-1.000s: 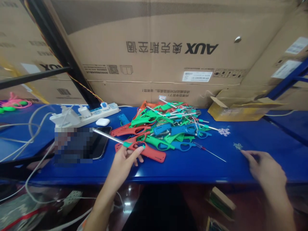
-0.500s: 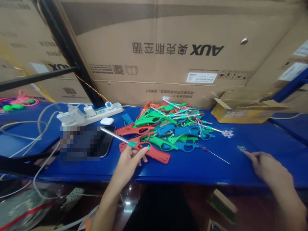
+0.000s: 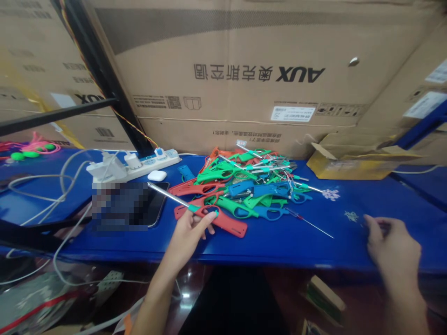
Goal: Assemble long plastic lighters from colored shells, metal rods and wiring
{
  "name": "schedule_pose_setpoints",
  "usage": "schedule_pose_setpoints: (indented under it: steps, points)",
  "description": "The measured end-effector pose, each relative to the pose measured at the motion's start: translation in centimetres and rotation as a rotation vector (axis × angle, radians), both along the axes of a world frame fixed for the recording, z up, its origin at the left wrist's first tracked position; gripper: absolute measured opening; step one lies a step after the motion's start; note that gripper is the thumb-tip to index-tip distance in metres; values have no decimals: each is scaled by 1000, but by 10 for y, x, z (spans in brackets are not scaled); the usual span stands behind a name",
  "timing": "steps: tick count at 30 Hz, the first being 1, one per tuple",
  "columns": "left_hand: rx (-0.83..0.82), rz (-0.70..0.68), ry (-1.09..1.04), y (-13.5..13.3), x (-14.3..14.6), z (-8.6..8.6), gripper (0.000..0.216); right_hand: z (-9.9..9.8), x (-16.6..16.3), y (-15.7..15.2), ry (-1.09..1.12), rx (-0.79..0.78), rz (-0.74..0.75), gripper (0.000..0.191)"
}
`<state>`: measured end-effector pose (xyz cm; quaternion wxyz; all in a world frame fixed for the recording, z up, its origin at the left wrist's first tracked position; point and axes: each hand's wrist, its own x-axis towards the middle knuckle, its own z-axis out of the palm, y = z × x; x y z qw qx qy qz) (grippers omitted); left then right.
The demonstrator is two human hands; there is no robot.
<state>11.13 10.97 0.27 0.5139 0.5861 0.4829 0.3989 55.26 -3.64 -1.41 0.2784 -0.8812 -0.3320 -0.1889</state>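
Your left hand (image 3: 190,232) is at the front edge of the blue worktop (image 3: 272,242), fingers closed around a red plastic handle (image 3: 213,219) with a thin metal rod (image 3: 167,196) fixed to it by a teal collar. The rod slants up and to the left, its tip above the dark phone (image 3: 155,204) that lies flat near the worktop's left part. The far end of the red handle rests on the worktop, touching the near side of the pile of handles (image 3: 244,186), a loose heap of red, green and blue pieces and bare rods in the middle of the worktop, reaching toward its back edge.

Your right hand (image 3: 393,249) is at the front edge toward the right end, well apart from the pile. Its fingers are curled narrow and pinch something small and dark at the fingertips; what it is cannot be told. A small pale snowflake-shaped piece (image 3: 351,216) lies just left of that hand, and a second one (image 3: 330,194) sits farther back by the pile.

A white power strip (image 3: 139,164) and a white earbud case (image 3: 157,175) lie along the back left. A yellow cardboard box (image 3: 349,163) stands at the back right.
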Motion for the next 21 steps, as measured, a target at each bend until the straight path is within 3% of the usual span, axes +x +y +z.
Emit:
schedule_pose_setpoints:
  steps: [2,5,8,13,16,21]
  points:
    - [3,2,7,0,0,0,41,11,-23,3,221,81,-21,33]
    - [6,0,13,0,0,1,40,22,-69,11,385,208,82,44]
    - [10,-5,4,0,0,1,40,22,-123,21,619,327,270,49]
    - [21,-9,-1,-1,0,1,40,13,-202,41,937,243,693,33]
    - [23,-10,-7,-1,1,2,39,11,-226,50,875,210,831,21]
    - [16,2,-7,-2,2,4,37,9,-236,53,687,145,965,17]
